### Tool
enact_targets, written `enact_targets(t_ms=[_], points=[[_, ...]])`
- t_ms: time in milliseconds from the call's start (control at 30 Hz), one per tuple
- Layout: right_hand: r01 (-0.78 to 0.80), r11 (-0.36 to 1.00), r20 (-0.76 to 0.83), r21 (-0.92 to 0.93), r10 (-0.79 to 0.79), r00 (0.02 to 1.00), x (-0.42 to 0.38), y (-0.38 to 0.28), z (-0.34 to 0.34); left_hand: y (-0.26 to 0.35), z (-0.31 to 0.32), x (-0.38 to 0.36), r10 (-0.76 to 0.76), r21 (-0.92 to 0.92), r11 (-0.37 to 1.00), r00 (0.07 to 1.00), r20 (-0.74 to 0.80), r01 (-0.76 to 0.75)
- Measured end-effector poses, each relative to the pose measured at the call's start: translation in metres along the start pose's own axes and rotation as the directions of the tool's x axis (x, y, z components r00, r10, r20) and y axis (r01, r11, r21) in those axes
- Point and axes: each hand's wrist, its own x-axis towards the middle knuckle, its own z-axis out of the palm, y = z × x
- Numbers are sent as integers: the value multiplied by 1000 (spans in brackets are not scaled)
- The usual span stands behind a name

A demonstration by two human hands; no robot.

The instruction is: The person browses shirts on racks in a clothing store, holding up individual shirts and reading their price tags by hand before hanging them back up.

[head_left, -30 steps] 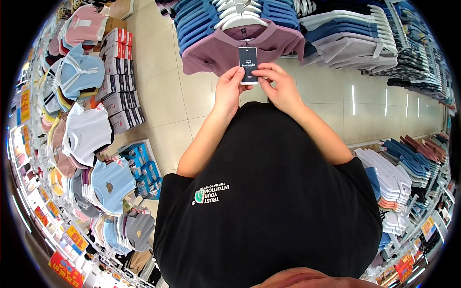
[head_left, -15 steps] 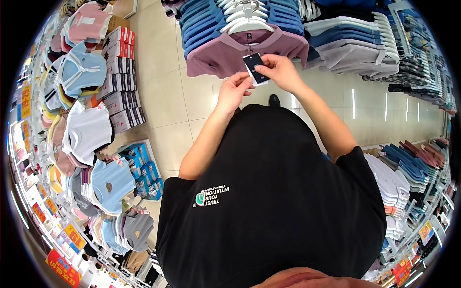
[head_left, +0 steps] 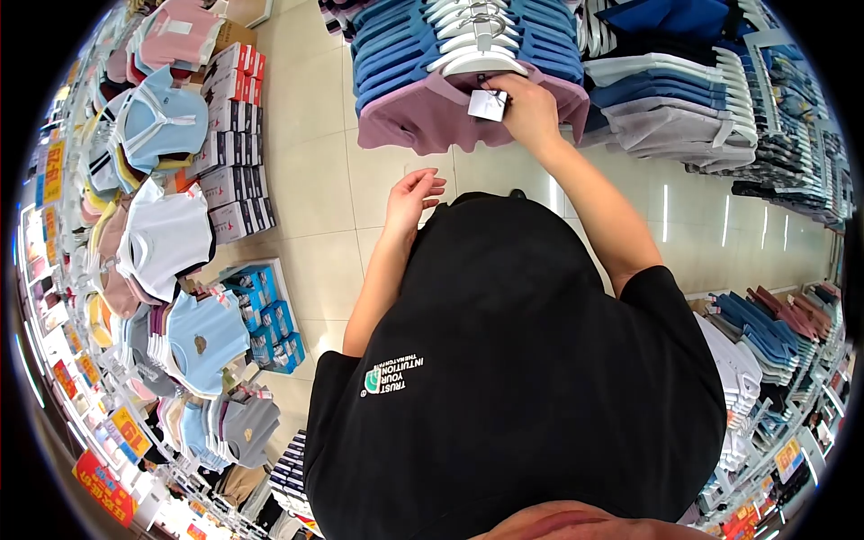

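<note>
A mauve polo shirt [head_left: 427, 117] hangs on a white hanger [head_left: 484, 61] at the front of a rack. My right hand [head_left: 531, 110] is at its collar, fingers closed at the neck opening; the fingertips are partly hidden in the fabric. Beside the thumb hangs a hang tag [head_left: 487, 105] with its white side showing. Below and to the left of the shirt, my left hand [head_left: 414, 198] is in the air over the floor. Its fingers are loosely bent and apart, and nothing is in them.
Behind the mauve shirt hang several blue shirts [head_left: 382, 54]. Grey and blue garments [head_left: 666, 121] fill the rack to the right. Along the left are tops on hangers [head_left: 166, 234], stacked boxes [head_left: 236, 184] and a blue-packaged display [head_left: 270, 315]. Pale floor tiles [head_left: 310, 180] lie between.
My left hand has come away from the tag and moved down-left. The right hand has moved up to the collar, and the tag now shows white instead of its dark side.
</note>
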Motion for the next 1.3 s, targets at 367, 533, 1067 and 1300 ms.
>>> enact_targets(t_ms=[367,533,1067,1300], points=[[-217,875,160,433,162,974,-22,6,17,36,59,50,236,62,967,963,132,-245],[-326,751,283,574,191,940,-29,-6,-3,54,79,48,286,37,956,955,82,-290],[46,998,-82,-50,-50,995,0,10,-14,67,90,44,715,488,587,696,63,-646],[-84,990,-77,114,93,993,-41,41,-19,35,69,47,613,458,704,790,-9,-542]])
